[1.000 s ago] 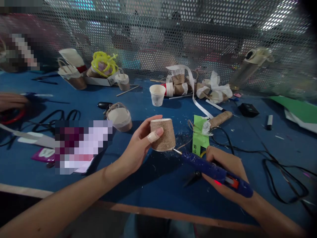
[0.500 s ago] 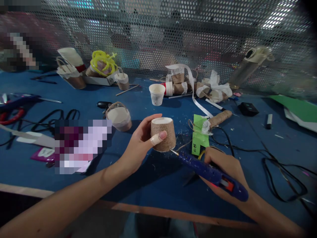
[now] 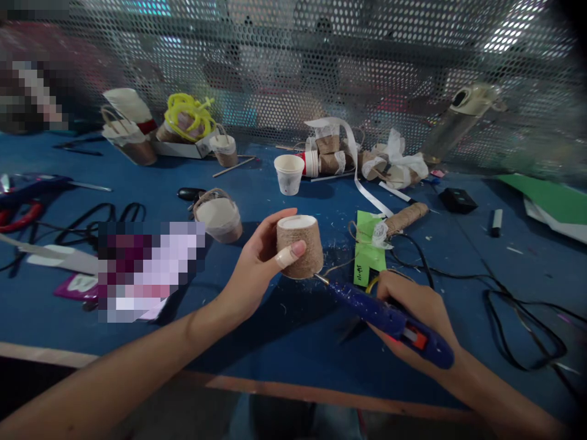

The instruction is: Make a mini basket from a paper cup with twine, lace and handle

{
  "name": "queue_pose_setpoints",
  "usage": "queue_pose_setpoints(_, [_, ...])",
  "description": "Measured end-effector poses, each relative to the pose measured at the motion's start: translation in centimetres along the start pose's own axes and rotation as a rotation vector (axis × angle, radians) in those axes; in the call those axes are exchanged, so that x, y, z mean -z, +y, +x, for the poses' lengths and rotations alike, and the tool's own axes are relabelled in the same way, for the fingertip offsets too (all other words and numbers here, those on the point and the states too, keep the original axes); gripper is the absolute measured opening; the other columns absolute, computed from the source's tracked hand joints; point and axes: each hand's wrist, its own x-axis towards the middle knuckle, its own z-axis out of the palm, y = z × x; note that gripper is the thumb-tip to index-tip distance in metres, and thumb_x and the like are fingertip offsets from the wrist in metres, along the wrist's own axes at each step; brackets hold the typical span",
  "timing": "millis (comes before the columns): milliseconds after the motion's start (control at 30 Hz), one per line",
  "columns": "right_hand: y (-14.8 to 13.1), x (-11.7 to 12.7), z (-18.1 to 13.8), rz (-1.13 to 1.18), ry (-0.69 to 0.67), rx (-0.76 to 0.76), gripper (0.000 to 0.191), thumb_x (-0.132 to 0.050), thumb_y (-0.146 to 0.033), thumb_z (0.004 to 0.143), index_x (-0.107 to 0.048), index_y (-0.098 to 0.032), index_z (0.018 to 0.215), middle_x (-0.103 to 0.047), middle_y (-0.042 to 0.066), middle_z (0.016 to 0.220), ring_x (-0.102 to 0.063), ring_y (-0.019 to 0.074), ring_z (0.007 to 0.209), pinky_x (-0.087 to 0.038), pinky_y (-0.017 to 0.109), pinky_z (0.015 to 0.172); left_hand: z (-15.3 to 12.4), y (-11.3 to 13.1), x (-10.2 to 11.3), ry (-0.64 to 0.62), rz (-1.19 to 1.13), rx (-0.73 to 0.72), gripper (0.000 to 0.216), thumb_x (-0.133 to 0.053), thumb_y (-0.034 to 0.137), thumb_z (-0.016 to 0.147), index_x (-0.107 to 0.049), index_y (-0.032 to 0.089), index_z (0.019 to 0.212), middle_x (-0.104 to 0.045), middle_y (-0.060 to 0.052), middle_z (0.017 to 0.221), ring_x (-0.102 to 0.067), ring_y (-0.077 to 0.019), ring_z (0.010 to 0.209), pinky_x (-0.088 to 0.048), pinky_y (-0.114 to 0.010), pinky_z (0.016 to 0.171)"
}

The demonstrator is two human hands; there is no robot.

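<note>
Left fingers [image 3: 270, 226] clamp a tapered, brown twine-wrapped cup [image 3: 308, 237], apparently nearly covered, one thin brown strand [image 3: 343, 265] loose at four o'clock, as right fingers [image 3: 398, 285] grip a blue plastic glue gun [image 3: 389, 319].

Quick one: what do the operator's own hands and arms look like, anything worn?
Both ungloved. The left hand has a pale wrap around the thumb, like tape or a plaster. The right hand shows no wrap or ring. No sleeve, watch or bracelet visible on either forearm.
</note>
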Motion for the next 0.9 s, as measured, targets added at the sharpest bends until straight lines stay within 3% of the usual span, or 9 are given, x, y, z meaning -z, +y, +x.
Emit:
queue_pose_setpoints(167, [0.05, 0.14, -0.06, -0.008, -0.013, -0.077, 0.027, -0.058, -0.006, 0.070, -0.038, -0.025, 0.074, -0.046, -0.006, 0.063, -0.041, 0.0101, 0.048, -0.030, 0.025, 0.048, 0.06, 0.21, 0.14, -0.020, -0.063, 0.021, 0.053, -0.080, 0.033, 0.081, -0.062, 0.030, 0.131, -0.064, -0.007, 0.134, -0.051, -0.0339, 0.134, -0.045, -0.045, 0.106])
queue_pose_setpoints(500, [-0.10, 0.12, -0.03, -0.001, -0.012, -0.044, 0.028, -0.058, -0.005, 0.069, -0.038, -0.025, 0.073, -0.045, -0.006, 0.064, -0.043, 0.0108, 0.050, -0.031, 0.026, 0.050, -0.03, 0.19, 0.21, -0.076, -0.127, 0.082, 0.056, -0.077, 0.032, 0.085, -0.058, 0.030, 0.137, -0.060, -0.008, 0.143, -0.048, -0.0366, 0.138, -0.044, -0.047, 0.108])
queue_pose_setpoints(700, [0.08, 0.27, -0.12, 0.047, -0.036, -0.088, 0.028, -0.059, -0.005, 0.072, -0.039, -0.024, 0.074, -0.046, -0.007, 0.064, -0.042, 0.0095, 0.049, -0.030, 0.025, 0.050, 0.02, 0.79, -0.03, -0.049, -0.182, 0.128, 0.059, -0.077, 0.032, 0.081, -0.059, 0.024, 0.137, -0.062, -0.011, 0.139, -0.047, -0.0389, 0.137, -0.052, -0.042, 0.095])
queue_pose_setpoints(900, [0.29, -0.02, -0.28, 0.060, -0.043, -0.071, 0.030, -0.061, -0.004, 0.069, -0.040, -0.024, 0.074, -0.045, -0.007, 0.066, -0.041, 0.0095, 0.052, -0.030, 0.025, 0.051, -0.07, 0.67, 0.07, -0.063, -0.166, 0.154, 0.066, -0.079, 0.036, 0.078, -0.057, 0.027, 0.140, -0.063, -0.009, 0.137, -0.051, -0.0373, 0.132, -0.055, -0.037, 0.088])
